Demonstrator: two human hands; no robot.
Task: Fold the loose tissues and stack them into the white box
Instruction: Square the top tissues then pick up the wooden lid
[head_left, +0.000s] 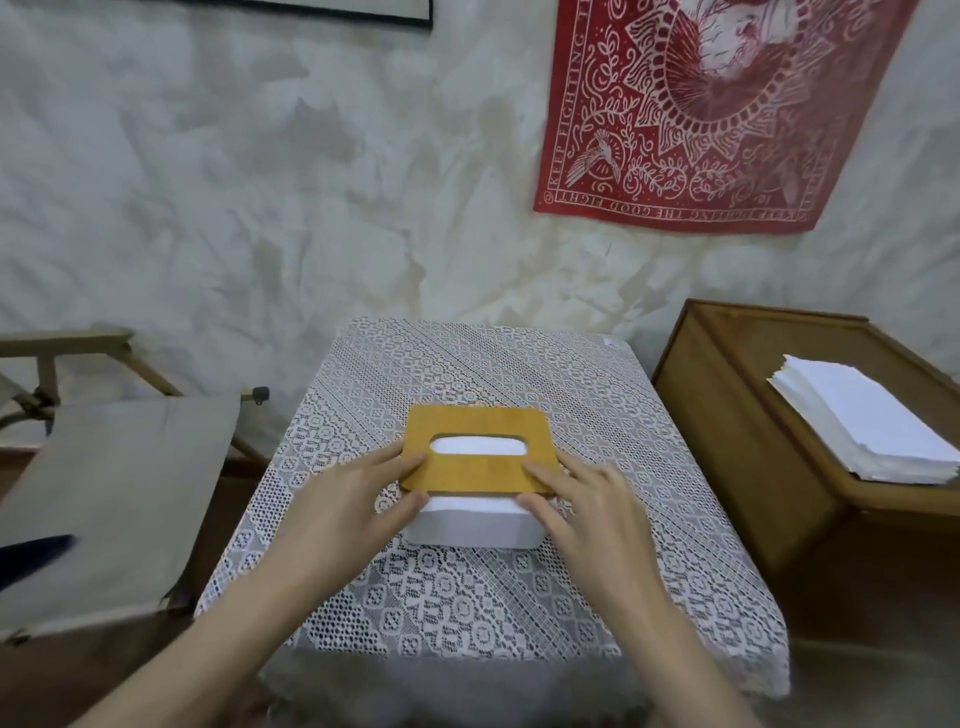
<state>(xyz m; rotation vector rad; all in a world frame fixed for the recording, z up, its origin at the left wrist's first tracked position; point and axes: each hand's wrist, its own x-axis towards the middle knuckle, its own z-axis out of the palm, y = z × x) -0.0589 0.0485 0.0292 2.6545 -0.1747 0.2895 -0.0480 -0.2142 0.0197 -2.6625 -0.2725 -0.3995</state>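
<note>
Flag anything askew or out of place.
The wooden lid is not seated on the white box: left hand and right hand pinch it, shifted back off the front edge. The red wall cloth hangs tilted, lettering upside down.

Bare lace tablecloth around box

I count one white box, one wooden lid, one tissue stack and one table. Two hands show: left hand, right hand.
</note>
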